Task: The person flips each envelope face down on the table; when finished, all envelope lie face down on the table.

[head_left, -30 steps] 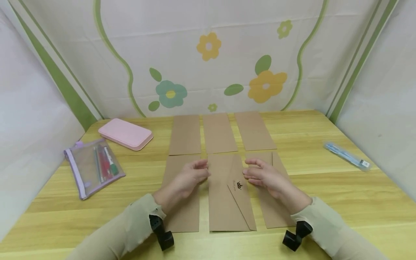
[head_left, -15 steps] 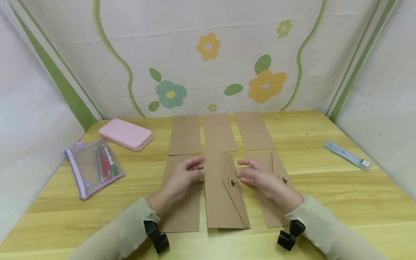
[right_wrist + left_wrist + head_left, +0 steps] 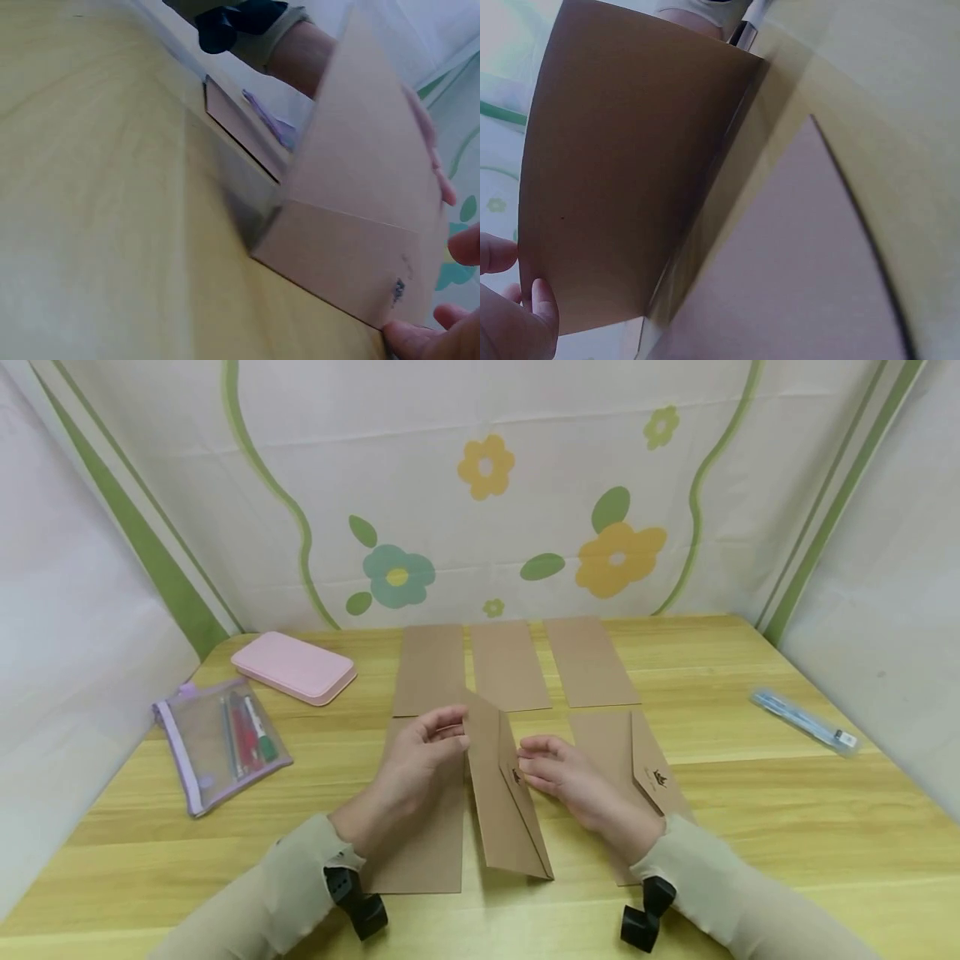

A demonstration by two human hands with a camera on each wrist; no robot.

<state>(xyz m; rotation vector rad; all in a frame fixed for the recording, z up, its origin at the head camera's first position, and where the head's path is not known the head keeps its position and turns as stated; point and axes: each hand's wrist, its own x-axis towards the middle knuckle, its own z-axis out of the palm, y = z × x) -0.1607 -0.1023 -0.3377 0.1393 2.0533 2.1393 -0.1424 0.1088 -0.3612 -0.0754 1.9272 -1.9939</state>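
Note:
A brown paper envelope (image 3: pixel 491 793) stands tilted in the middle of the table, its left side raised and its flap with a small dark crown print facing right. My left hand (image 3: pixel 408 768) pinches its upper left edge; in the left wrist view the thumb (image 3: pixel 546 304) lies against the plain brown face. My right hand (image 3: pixel 573 781) holds the right edge near the print, its fingertips partly hidden behind the paper; the right wrist view shows a fingertip (image 3: pixel 409 339) at the lower edge. The envelope's lower edge stays near the tabletop.
Flat brown envelopes lie left (image 3: pixel 420 827) and right (image 3: pixel 600 743) of the held one, with a row of 3 more (image 3: pixel 512 667) behind. A pink case (image 3: pixel 294 667) and a mesh pouch with pens (image 3: pixel 221 747) lie left. A clear blue case (image 3: pixel 804 720) lies right.
The middle envelope lay flat; its left side has risen and the whole envelope has shifted left and tilted up. My right hand has moved left with it, and the left hand slightly left too.

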